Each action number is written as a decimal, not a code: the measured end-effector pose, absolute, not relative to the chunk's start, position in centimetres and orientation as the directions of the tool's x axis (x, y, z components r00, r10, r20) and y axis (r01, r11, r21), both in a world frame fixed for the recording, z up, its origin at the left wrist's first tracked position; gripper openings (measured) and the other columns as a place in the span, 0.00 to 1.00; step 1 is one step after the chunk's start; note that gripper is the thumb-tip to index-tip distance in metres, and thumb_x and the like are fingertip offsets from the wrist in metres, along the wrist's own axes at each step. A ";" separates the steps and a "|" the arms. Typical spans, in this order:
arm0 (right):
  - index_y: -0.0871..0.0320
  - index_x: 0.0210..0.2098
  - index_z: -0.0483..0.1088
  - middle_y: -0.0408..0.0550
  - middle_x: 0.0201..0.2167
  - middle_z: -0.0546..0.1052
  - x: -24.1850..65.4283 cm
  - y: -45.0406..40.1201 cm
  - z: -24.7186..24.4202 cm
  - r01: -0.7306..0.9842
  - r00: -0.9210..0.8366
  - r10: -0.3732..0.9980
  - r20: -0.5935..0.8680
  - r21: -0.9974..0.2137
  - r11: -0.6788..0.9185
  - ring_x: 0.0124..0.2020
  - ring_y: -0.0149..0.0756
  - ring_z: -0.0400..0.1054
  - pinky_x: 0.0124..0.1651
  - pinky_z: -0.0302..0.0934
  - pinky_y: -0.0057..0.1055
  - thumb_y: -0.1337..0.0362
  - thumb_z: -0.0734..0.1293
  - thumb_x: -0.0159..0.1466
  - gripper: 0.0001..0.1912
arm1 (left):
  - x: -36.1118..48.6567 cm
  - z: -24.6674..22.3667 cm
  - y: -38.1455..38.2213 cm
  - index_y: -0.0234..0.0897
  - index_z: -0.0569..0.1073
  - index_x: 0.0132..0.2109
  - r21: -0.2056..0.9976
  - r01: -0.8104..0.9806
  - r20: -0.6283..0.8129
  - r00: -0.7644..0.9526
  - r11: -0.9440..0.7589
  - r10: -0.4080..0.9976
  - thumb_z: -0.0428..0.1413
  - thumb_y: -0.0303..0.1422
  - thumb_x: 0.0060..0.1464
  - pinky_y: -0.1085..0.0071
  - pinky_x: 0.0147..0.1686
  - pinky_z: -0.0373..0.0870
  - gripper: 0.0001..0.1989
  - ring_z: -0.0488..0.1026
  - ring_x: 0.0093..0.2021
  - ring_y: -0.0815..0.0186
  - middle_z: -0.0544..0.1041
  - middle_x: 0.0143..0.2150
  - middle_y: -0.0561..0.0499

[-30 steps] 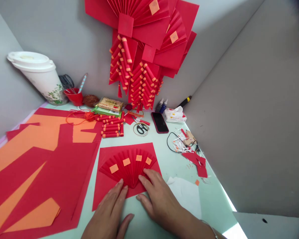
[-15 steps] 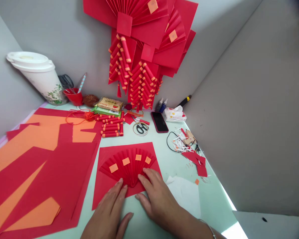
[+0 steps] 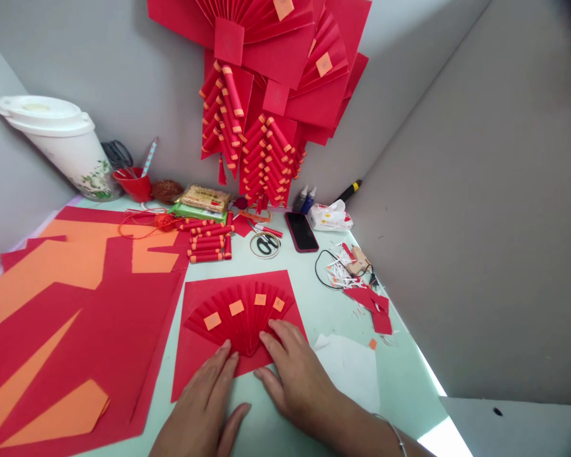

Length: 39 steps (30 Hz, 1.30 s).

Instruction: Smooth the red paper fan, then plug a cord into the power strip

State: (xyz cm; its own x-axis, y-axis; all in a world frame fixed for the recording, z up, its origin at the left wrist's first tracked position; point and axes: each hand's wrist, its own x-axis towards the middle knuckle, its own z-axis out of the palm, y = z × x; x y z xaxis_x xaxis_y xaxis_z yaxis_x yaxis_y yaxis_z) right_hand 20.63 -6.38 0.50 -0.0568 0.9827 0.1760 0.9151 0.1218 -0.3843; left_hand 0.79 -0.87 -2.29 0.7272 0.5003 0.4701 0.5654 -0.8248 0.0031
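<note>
A pleated red paper fan (image 3: 235,317) with several small orange squares lies on a red paper sheet (image 3: 193,362) near the front of the pale green table (image 3: 314,298). My left hand (image 3: 204,406) lies flat, its fingertips pressing the fan's lower point from the left. My right hand (image 3: 297,384) lies flat too, fingers spread, pressing the fan's right edge and the sheet. Neither hand holds anything.
Large red and orange paper sheets (image 3: 61,304) cover the left side. Behind lie red paper rolls (image 3: 208,241), scissors (image 3: 265,244), a phone (image 3: 301,231), a tissue pack (image 3: 330,218), paper scraps (image 3: 361,285), a white lidded cup (image 3: 66,146), a red cup (image 3: 133,184). Red fan decorations (image 3: 266,95) hang on the wall.
Both hands stay pressed on the fan. The whole view has shifted slightly, so everything sits a little further left and higher.
</note>
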 end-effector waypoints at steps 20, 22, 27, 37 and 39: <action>0.68 0.58 0.68 0.64 0.55 0.70 22.5 -5.9 0.7 0.925 0.125 0.968 0.217 -0.379 -0.035 0.57 0.53 0.63 0.58 0.65 0.52 0.63 0.64 0.66 0.23 | 0.0 -1.4 0.1 0.24 0.67 0.56 0.122 0.680 0.518 0.578 -0.723 0.630 0.46 0.46 0.65 0.50 0.48 0.71 0.26 0.73 0.51 0.46 0.76 0.51 0.32; 0.68 0.58 0.68 0.64 0.55 0.71 22.5 -5.9 0.6 0.923 0.128 0.970 0.208 -0.382 -0.040 0.57 0.52 0.64 0.58 0.65 0.51 0.63 0.64 0.66 0.23 | 0.1 -1.3 0.3 0.24 0.68 0.55 0.097 0.675 0.517 0.593 -0.731 0.617 0.45 0.46 0.65 0.51 0.48 0.70 0.27 0.72 0.52 0.46 0.76 0.51 0.31; 0.67 0.58 0.68 0.63 0.56 0.70 22.3 -5.9 0.5 0.923 0.131 0.970 0.205 -0.382 -0.044 0.58 0.52 0.63 0.59 0.64 0.51 0.63 0.64 0.66 0.23 | 0.3 -1.2 0.4 0.21 0.69 0.52 0.036 0.654 0.529 0.629 -0.756 0.570 0.43 0.46 0.66 0.53 0.48 0.68 0.28 0.72 0.51 0.47 0.77 0.50 0.31; 0.66 0.58 0.68 0.62 0.55 0.71 23.0 -5.9 0.5 0.906 0.143 0.965 0.220 -0.421 -0.039 0.56 0.50 0.64 0.58 0.65 0.50 0.63 0.63 0.67 0.22 | 0.2 -1.3 0.4 0.24 0.69 0.53 0.072 0.676 0.519 0.603 -0.733 0.606 0.44 0.46 0.65 0.53 0.48 0.69 0.26 0.73 0.50 0.47 0.77 0.50 0.32; 0.65 0.58 0.68 0.62 0.55 0.71 23.0 -5.9 0.4 0.903 0.147 0.962 0.229 -0.429 -0.036 0.56 0.50 0.64 0.58 0.65 0.50 0.63 0.63 0.67 0.22 | 0.3 -1.4 0.3 0.24 0.69 0.53 0.077 0.682 0.523 0.594 -0.728 0.612 0.44 0.46 0.65 0.53 0.47 0.70 0.27 0.74 0.50 0.47 0.77 0.50 0.31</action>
